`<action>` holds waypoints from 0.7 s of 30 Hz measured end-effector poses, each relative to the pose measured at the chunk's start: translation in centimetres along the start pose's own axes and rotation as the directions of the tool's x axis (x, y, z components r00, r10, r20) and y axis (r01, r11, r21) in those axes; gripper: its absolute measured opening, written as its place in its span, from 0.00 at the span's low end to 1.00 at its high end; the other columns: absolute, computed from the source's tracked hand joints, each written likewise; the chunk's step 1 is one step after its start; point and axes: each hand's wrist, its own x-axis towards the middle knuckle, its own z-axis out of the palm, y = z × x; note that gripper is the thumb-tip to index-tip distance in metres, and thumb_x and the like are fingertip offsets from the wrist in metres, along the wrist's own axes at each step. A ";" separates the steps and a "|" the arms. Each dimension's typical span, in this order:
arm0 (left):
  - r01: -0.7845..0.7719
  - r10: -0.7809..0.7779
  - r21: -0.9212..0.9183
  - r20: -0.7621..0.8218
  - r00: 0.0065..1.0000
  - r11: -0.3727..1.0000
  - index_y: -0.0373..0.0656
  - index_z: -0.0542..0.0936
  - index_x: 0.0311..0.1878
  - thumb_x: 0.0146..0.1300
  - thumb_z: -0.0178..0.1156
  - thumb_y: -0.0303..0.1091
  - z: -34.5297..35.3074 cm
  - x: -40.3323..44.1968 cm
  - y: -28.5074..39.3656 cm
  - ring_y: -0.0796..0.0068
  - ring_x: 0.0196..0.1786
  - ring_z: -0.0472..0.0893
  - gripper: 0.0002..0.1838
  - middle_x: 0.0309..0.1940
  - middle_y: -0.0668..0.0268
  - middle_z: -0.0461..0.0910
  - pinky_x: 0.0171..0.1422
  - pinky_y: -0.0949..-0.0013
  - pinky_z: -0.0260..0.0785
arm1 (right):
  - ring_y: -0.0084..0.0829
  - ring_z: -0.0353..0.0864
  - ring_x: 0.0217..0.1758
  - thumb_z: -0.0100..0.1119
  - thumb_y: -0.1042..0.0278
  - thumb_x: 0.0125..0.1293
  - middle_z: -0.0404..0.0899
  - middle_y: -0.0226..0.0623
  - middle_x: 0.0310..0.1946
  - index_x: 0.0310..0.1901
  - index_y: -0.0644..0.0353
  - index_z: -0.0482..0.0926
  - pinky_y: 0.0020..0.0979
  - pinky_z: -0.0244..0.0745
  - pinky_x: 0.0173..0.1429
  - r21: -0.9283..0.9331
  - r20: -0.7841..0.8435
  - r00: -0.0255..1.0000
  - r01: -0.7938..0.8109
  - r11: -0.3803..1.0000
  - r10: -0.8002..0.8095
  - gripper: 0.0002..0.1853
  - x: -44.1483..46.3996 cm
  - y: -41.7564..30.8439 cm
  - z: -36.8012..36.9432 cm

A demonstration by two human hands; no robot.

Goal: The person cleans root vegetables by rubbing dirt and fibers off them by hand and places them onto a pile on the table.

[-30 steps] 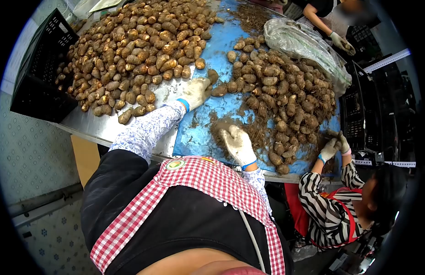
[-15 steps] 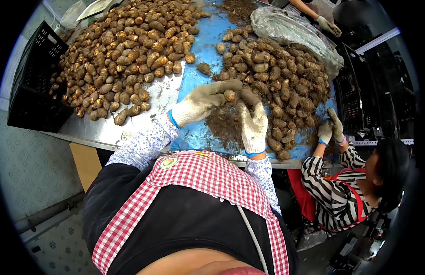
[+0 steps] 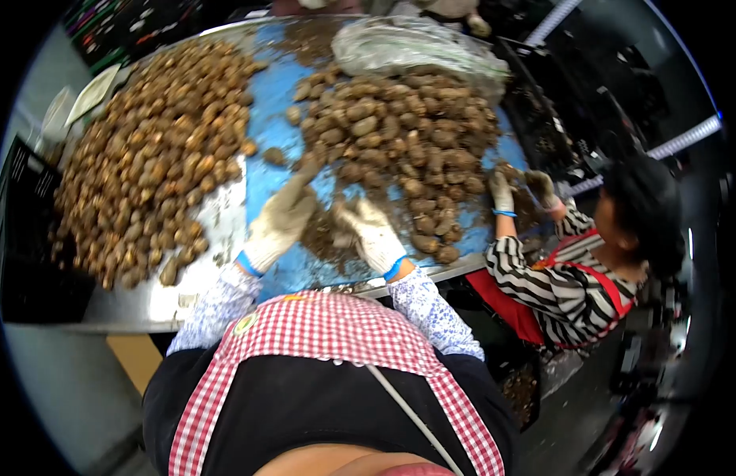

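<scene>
My left hand (image 3: pixel 282 222), in a soiled white knit glove with a blue cuff, stretches its fingers toward the near left edge of a heap of dirty, hairy taro (image 3: pixel 407 131). Nothing shows in its grasp. My right hand (image 3: pixel 372 230), gloved the same way, hovers over loose soil (image 3: pixel 324 242) on the blue sheet (image 3: pixel 265 190). Its fingers point left and are smeared by motion, so whether they hold anything is unclear. A single taro (image 3: pixel 274 156) lies on the sheet just beyond my left hand. Farther left spreads a heap of cleaner taro (image 3: pixel 157 135).
A black crate (image 3: pixel 34 238) stands at the table's left end. Clear plastic sacking (image 3: pixel 419 47) lies behind the dirty heap. At right, a co-worker (image 3: pixel 578 262) in striped sleeves handles something with gloved hands. Black crates (image 3: pixel 534 111) line the far right side.
The view has swung, shifting the table leftward. My hands have moved apart from the small taro held between them, which I no longer make out. My left fingers are now stretched out.
</scene>
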 end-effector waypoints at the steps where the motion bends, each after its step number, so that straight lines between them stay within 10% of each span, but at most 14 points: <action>1: -0.004 0.000 -0.073 -0.050 0.999 0.997 0.33 0.60 0.73 0.73 0.49 0.27 -0.5 -0.3 1.8 0.80 0.42 0.76 0.27 0.42 0.65 0.78 0.46 0.77 0.71 | 0.30 0.83 0.45 0.57 0.65 0.72 0.79 0.45 0.50 0.55 0.66 0.77 0.26 0.81 0.51 -0.052 0.089 0.994 0.075 0.996 -0.070 0.15 0.5 5.1 -2.2; 3: 0.108 -0.128 -0.319 -0.043 0.991 0.942 0.34 0.64 0.70 0.73 0.47 0.27 -1.5 -1.9 3.9 0.79 0.41 0.78 0.24 0.48 0.62 0.79 0.44 0.75 0.74 | 0.36 0.84 0.46 0.56 0.66 0.71 0.77 0.53 0.54 0.56 0.67 0.77 0.31 0.83 0.52 0.317 0.181 0.875 -0.484 0.816 0.449 0.17 -0.9 -0.2 -3.7; 4: 0.117 -0.147 -0.329 -0.069 0.987 0.937 0.36 0.66 0.70 0.74 0.46 0.28 -2.0 -1.9 3.3 0.79 0.44 0.79 0.23 0.54 0.60 0.78 0.45 0.75 0.76 | 0.40 0.83 0.48 0.58 0.70 0.68 0.77 0.49 0.52 0.57 0.70 0.74 0.34 0.83 0.52 -0.285 0.204 0.972 -0.056 0.957 0.117 0.18 0.3 -1.1 -6.3; 5: 0.106 -0.137 -0.329 -0.071 0.988 0.938 0.35 0.66 0.69 0.74 0.45 0.27 -2.2 -1.8 3.0 0.78 0.43 0.79 0.22 0.53 0.61 0.79 0.44 0.75 0.76 | 0.36 0.82 0.48 0.57 0.72 0.68 0.79 0.48 0.46 0.52 0.68 0.76 0.31 0.83 0.51 0.311 -0.054 0.931 -0.327 0.892 0.360 0.14 2.3 -5.3 -7.7; 7: 0.103 -0.135 -0.336 -0.075 0.988 0.936 0.35 0.67 0.69 0.74 0.44 0.27 -2.3 -2.2 2.3 0.78 0.42 0.79 0.21 0.50 0.61 0.80 0.42 0.74 0.75 | 0.34 0.82 0.43 0.57 0.72 0.69 0.81 0.45 0.37 0.44 0.65 0.77 0.35 0.84 0.49 0.989 0.056 0.990 -0.038 0.143 -0.128 0.07 6.0 -9.1 -14.5; 8: 0.123 -0.147 -0.359 -0.041 0.988 0.925 0.35 0.68 0.68 0.74 0.44 0.28 -2.1 -2.5 1.9 0.78 0.41 0.80 0.21 0.50 0.61 0.80 0.42 0.74 0.75 | 0.39 0.82 0.45 0.57 0.71 0.69 0.81 0.45 0.39 0.43 0.63 0.77 0.41 0.84 0.52 0.795 -0.390 0.891 0.453 0.404 -0.233 0.06 7.8 -11.3 -17.1; 10: 0.152 -0.156 -0.399 0.022 0.988 0.904 0.35 0.69 0.67 0.74 0.44 0.29 -1.7 -2.4 1.3 0.77 0.41 0.80 0.20 0.49 0.61 0.80 0.40 0.74 0.74 | 0.41 0.83 0.44 0.58 0.62 0.70 0.81 0.47 0.43 0.48 0.60 0.76 0.40 0.84 0.53 0.725 -0.467 0.838 0.546 0.419 -0.284 0.12 9.1 -12.8 -18.4; 16: 0.152 -0.141 -0.266 0.060 0.988 0.952 0.33 0.71 0.64 0.72 0.44 0.27 -1.0 -1.8 0.5 0.74 0.44 0.80 0.20 0.55 0.58 0.78 0.47 0.70 0.77 | 0.34 0.84 0.42 0.56 0.50 0.70 0.83 0.46 0.47 0.56 0.62 0.76 0.36 0.83 0.47 0.047 -0.055 0.998 -0.007 0.999 0.009 0.23 6.1 -7.3 -6.7; 19: 0.073 -0.073 -0.002 -0.036 0.997 0.997 0.35 0.73 0.63 0.71 0.45 0.29 -1.4 -1.8 0.9 0.68 0.50 0.80 0.20 0.55 0.55 0.79 0.53 0.68 0.75 | 0.34 0.84 0.48 0.52 0.57 0.74 0.80 0.46 0.54 0.62 0.63 0.72 0.32 0.82 0.54 -0.017 0.066 0.997 -0.031 0.999 0.032 0.22 4.8 -3.1 -3.1; 20: 0.037 -0.027 0.125 -0.083 0.996 0.992 0.36 0.74 0.63 0.71 0.46 0.30 -1.6 -2.0 1.2 0.66 0.52 0.80 0.20 0.54 0.54 0.79 0.55 0.68 0.73 | 0.32 0.81 0.53 0.53 0.59 0.73 0.76 0.46 0.59 0.65 0.63 0.69 0.32 0.82 0.54 0.222 -0.019 0.999 0.042 0.974 -0.038 0.23 4.7 -0.1 -2.1; 21: 0.039 -0.032 0.067 -0.096 0.995 0.997 0.34 0.73 0.63 0.70 0.49 0.27 -1.6 -2.0 1.9 0.61 0.58 0.79 0.20 0.56 0.50 0.79 0.64 0.66 0.71 | 0.33 0.79 0.57 0.54 0.59 0.73 0.74 0.46 0.61 0.66 0.62 0.66 0.35 0.80 0.57 -0.038 0.117 0.974 0.201 0.979 -0.195 0.25 4.5 1.0 -2.0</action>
